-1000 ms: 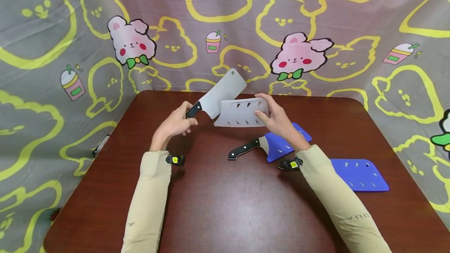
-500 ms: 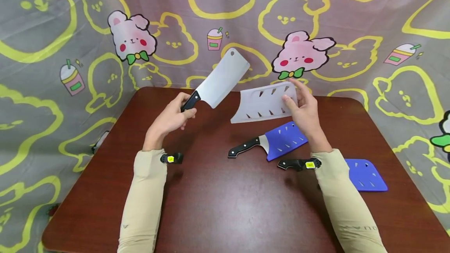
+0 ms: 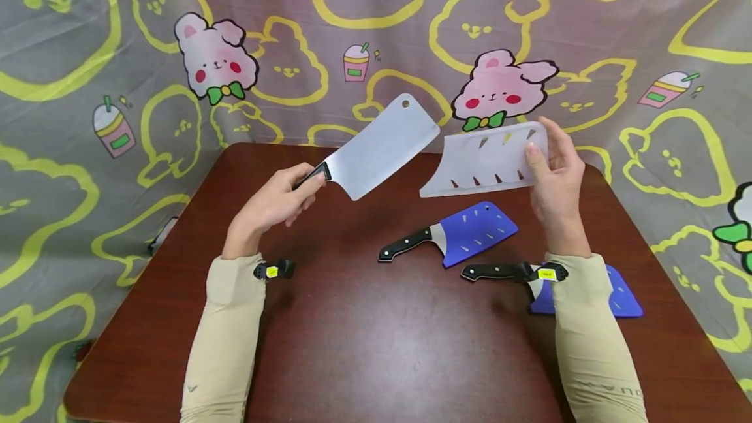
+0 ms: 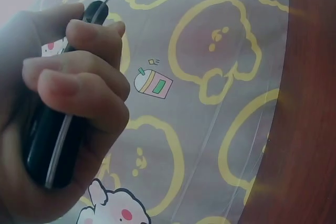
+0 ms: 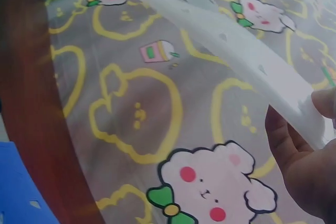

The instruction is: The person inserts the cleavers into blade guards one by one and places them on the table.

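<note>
My left hand (image 3: 273, 198) grips a cleaver (image 3: 382, 149) by its black handle, its bare silver blade raised and pointing up to the right. In the left wrist view the fingers wrap around the dark handle (image 4: 55, 150), and most of the blade is out of frame. On the right, my right hand (image 3: 561, 181) pinches the end of a white slotted blade cover (image 3: 482, 165) between thumb and fingers. The cover is held above the table, its wide open end facing the blade, with a narrow gap between them. The right wrist view shows the cover (image 5: 247, 59) nearly edge-on.
Two more black-handled cleavers in blue slotted covers lie on the brown table (image 3: 364, 344). One cleaver (image 3: 478, 234) is near the middle; the other cleaver (image 3: 627, 296) is partly hidden under my right forearm. A patterned curtain (image 3: 282, 5) hangs behind the table.
My right hand has moved right with the white cover, which overlapped the blade earlier and is now apart from it. My left hand has shifted slightly left; the blade rose, then tipped lower.
</note>
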A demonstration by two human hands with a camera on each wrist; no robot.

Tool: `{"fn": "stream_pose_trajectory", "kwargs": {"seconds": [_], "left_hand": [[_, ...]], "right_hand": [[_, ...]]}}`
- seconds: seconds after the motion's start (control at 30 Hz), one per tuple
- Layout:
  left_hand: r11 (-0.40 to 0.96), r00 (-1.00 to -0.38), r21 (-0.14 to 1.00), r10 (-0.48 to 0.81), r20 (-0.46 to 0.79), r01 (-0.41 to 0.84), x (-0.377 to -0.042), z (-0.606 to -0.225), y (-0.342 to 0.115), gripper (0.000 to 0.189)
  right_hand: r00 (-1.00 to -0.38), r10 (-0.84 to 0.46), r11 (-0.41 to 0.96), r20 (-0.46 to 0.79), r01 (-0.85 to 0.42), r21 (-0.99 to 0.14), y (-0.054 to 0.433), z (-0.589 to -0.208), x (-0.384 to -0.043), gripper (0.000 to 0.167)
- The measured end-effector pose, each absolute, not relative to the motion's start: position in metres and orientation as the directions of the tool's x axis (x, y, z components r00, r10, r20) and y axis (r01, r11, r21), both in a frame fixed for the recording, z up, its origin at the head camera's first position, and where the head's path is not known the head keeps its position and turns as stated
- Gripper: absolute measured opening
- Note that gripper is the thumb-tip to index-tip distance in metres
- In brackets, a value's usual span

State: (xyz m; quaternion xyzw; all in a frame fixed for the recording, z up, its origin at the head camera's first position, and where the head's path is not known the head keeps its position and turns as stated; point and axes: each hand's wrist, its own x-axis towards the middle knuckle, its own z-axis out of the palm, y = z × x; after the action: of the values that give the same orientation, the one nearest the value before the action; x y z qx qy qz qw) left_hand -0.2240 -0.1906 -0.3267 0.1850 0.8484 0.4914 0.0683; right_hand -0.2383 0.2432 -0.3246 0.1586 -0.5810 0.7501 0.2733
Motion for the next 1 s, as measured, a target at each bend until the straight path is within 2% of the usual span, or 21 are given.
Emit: {"fn": "stream_pose_trajectory", "kwargs": {"seconds": [0.13,0.27,0.57,0.73,1.0], "left_hand": [[0.436,-0.907,0.858,0.415,0.076,0.272,-0.225,-0.327,-0.191,0.027],[0.428,-0.893,0.857,0.443,0.078,0.287,-0.227,-0.328,-0.187,0.024],[0.413,-0.884,0.862,0.46,0.081,0.294,-0.209,-0.308,-0.174,0.021],[0.404,-0.88,0.863,0.467,0.091,0.304,-0.217,-0.318,-0.175,0.021],[0.413,-0.875,0.858,0.477,0.082,0.305,-0.222,-0.326,-0.179,0.026]], "right_hand": [[-0.791,0.288,-0.251,0.54,-0.607,-0.754,0.251,-0.319,-0.237,0.04],[-0.792,0.296,-0.305,0.535,-0.609,-0.733,0.256,-0.317,-0.235,0.041],[-0.789,0.26,-0.321,0.557,-0.614,-0.721,0.256,-0.319,-0.236,0.041],[-0.798,0.268,-0.321,0.54,-0.603,-0.731,0.254,-0.318,-0.233,0.041],[-0.764,0.328,-0.318,0.555,-0.643,-0.697,0.252,-0.313,-0.232,0.036]]}}
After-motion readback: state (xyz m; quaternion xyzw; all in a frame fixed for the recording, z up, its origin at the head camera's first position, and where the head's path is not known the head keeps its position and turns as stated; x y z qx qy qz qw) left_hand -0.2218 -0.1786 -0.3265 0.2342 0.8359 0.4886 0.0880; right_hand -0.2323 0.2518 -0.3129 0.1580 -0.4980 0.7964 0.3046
